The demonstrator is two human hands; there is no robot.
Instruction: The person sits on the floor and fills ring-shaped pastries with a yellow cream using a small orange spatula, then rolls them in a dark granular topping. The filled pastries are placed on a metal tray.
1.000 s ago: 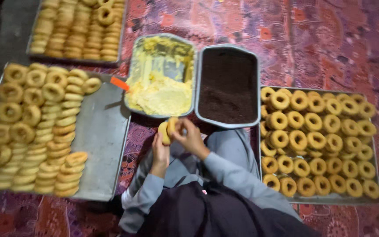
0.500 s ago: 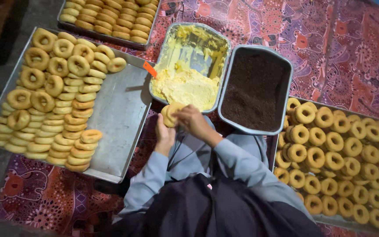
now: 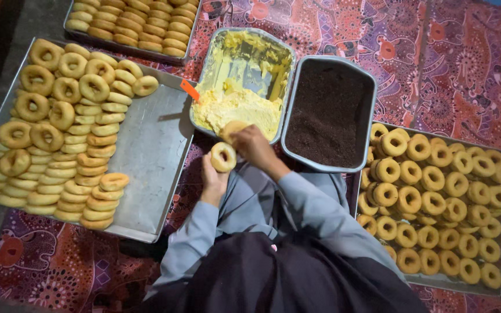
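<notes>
My left hand (image 3: 213, 177) holds a ring-shaped donut piece (image 3: 223, 156) with its pale cut face up, just below the cream tray. My right hand (image 3: 254, 148) holds a second round piece (image 3: 232, 127) at the near edge of the metal tray (image 3: 221, 46), right by the yellow cream (image 3: 242, 107) inside it. The two pieces are a little apart. An orange-handled tool (image 3: 189, 89) rests on that tray's left rim. My grey sleeves run down towards my lap.
A tray of dark crumbs (image 3: 329, 110) stands right of the cream. A big metal tray (image 3: 152, 150) on the left carries stacked donuts (image 3: 59, 127). Another tray (image 3: 436, 197) of donuts lies on the right, a third (image 3: 131, 23) at the top. A patterned red cloth (image 3: 459, 69) lies underneath.
Both hands were together on one donut. Now it is in two pieces: my right hand has carried one up to the cream, my left keeps the other. The view shifted.
</notes>
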